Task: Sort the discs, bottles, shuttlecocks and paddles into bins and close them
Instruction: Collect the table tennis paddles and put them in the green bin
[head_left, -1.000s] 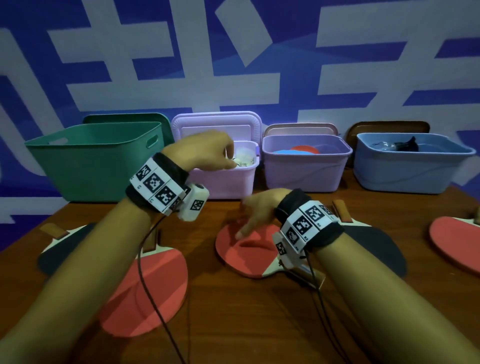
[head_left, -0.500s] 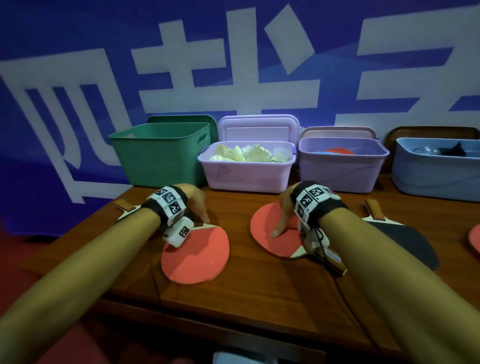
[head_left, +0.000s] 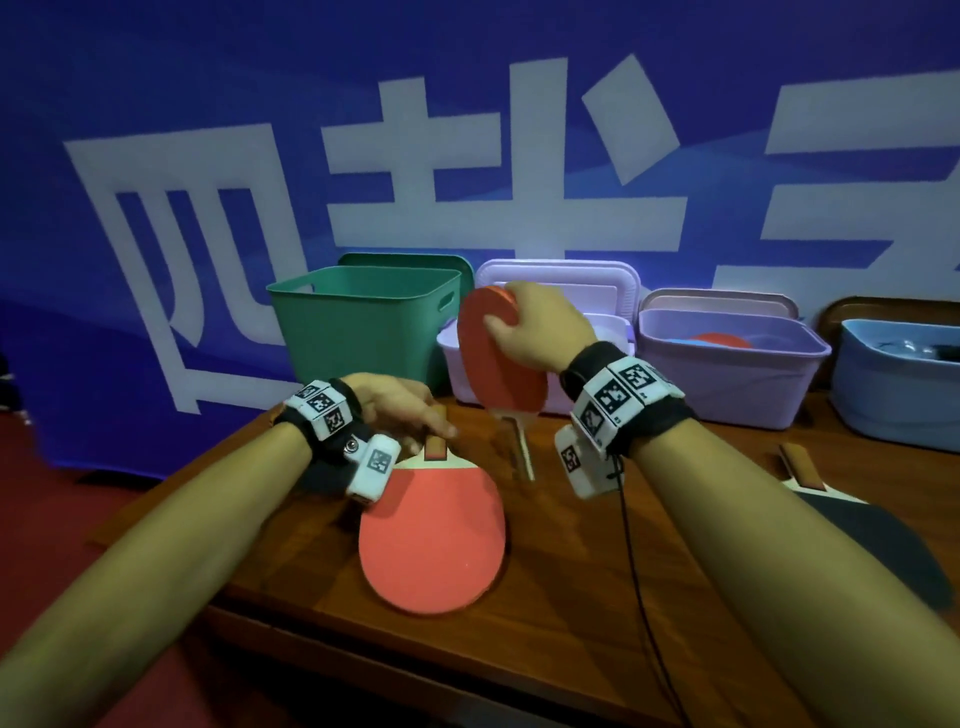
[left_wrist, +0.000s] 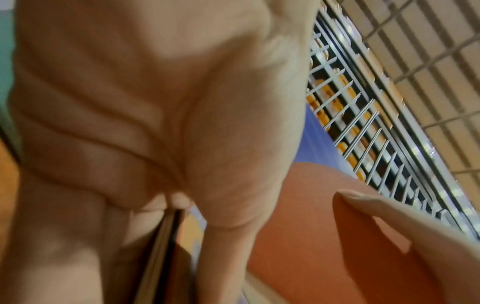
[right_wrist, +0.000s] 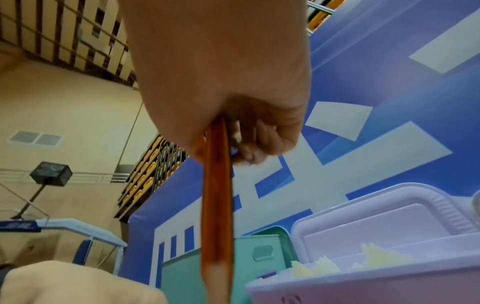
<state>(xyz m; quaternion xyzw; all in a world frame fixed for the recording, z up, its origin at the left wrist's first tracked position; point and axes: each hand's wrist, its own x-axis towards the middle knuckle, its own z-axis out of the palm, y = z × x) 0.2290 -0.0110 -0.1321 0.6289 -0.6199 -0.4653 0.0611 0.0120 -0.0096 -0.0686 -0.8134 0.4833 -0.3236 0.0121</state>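
My right hand (head_left: 540, 332) grips a red paddle (head_left: 498, 374) by the top of its blade and holds it upright in the air, handle down, in front of the pink bin (head_left: 618, 332). The right wrist view shows that paddle (right_wrist: 217, 195) edge-on below my right hand (right_wrist: 221, 82). A second red paddle (head_left: 431, 540) lies flat near the table's front edge, and my left hand (head_left: 402, 410) is curled round its handle (head_left: 435, 448). In the left wrist view my left hand's palm (left_wrist: 155, 102) fills the frame, with a thin paddle edge (left_wrist: 166, 246) between the fingers.
Along the back stand an open green bin (head_left: 363, 322), the pink bin holding shuttlecocks (right_wrist: 363, 263), a purple bin (head_left: 727, 379) with discs and a blue bin (head_left: 904, 395). Lids lean behind them. A black paddle (head_left: 872, 540) lies at the right.
My right hand has lifted its red paddle off the table and stood it upright before the pink bin. My left hand has moved onto the other paddle's handle.
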